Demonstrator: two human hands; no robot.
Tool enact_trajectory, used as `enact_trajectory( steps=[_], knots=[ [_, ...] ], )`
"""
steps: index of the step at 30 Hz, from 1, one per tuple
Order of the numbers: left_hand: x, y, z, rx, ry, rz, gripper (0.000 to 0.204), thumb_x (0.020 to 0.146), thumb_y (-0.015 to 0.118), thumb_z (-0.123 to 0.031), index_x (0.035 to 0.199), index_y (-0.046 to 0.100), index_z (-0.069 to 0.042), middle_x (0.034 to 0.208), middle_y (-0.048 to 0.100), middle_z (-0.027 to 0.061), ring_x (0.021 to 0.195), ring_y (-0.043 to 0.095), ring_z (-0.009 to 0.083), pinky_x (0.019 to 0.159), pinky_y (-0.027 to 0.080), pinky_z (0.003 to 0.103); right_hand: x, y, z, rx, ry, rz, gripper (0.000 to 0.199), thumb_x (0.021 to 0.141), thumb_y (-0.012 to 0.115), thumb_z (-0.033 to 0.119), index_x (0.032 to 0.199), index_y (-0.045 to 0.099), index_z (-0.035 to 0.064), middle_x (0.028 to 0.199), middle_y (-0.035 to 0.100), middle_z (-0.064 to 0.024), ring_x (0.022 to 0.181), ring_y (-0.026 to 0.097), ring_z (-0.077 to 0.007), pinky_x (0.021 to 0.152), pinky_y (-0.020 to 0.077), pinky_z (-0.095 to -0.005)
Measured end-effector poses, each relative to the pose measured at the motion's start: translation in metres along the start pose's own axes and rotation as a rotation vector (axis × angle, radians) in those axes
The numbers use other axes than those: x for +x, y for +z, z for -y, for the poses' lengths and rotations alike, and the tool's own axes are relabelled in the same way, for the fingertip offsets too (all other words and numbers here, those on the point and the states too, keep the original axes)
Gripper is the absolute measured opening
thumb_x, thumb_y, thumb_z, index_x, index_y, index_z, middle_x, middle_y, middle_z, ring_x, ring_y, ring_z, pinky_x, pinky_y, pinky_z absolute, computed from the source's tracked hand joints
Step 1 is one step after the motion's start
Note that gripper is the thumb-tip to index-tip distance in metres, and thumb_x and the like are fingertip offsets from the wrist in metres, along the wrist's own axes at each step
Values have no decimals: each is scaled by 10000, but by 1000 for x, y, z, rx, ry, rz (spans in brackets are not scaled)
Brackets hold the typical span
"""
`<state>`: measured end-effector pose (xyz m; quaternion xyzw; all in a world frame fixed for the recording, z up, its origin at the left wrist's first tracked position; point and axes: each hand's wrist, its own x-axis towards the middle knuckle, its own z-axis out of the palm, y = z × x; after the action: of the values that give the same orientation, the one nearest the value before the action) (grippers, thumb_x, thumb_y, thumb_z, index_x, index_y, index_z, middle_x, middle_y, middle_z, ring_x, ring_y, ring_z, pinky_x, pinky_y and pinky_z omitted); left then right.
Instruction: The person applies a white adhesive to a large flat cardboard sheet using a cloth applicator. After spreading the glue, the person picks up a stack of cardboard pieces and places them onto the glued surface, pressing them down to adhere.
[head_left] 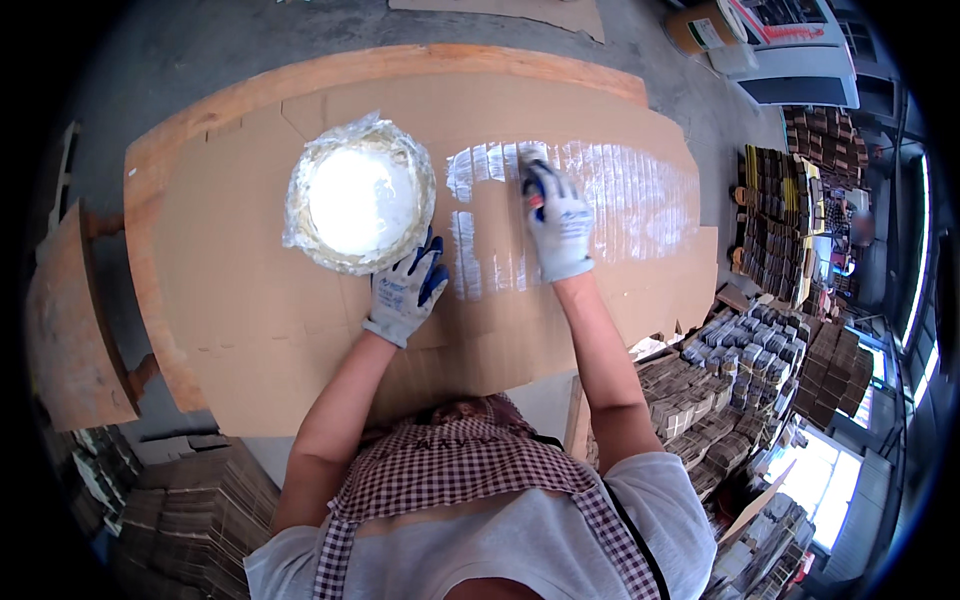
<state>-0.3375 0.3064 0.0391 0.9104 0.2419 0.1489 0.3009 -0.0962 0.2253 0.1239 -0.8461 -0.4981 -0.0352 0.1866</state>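
Observation:
A large sheet of brown cardboard (260, 330) covers the table. White paste-like streaks (645, 195) run across a row of narrow cardboard strips on its right half. My right hand (560, 222), in a white and blue glove, is closed around a brush (532, 157); a bit of red shows between the fingers. The brush is at the far edge of the streaks. A round tub (360, 200) of bright white paste, wrapped in crinkled clear plastic, stands to the left. My gloved left hand (408, 288) lies by the tub's near rim with its fingers apart, apparently holding nothing.
The table's wooden edge (400, 62) shows beyond the cardboard. Stacks of cardboard pieces (745, 365) stand at the right, with another stack (195, 520) at lower left. A wooden board (75, 320) is at the far left. A brown drum (703, 28) sits at upper right.

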Motion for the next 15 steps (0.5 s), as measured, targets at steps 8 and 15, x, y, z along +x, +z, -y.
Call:
enact_trajectory(
  steps=[8, 15],
  knots=[
    [1, 3, 1, 40, 43, -14, 477, 906, 636, -306, 1333, 599, -99, 1385, 571, 122, 1242, 555, 298, 1033, 418, 469, -2, 10, 17, -121, 147, 109, 492, 787, 731, 146, 1250, 570, 102, 1218, 625, -120, 1078, 630, -319, 907, 517, -418],
    [1, 5, 3, 34, 52, -48, 460, 908, 634, -315, 1315, 610, -103, 1354, 588, 115, 1210, 572, 286, 1008, 433, 472, -27, -19, 31, 642, 521, 96, 422, 800, 776, 146, 1162, 593, 30, 1113, 635, -184, 998, 643, -371, 864, 523, -406]
  ],
)
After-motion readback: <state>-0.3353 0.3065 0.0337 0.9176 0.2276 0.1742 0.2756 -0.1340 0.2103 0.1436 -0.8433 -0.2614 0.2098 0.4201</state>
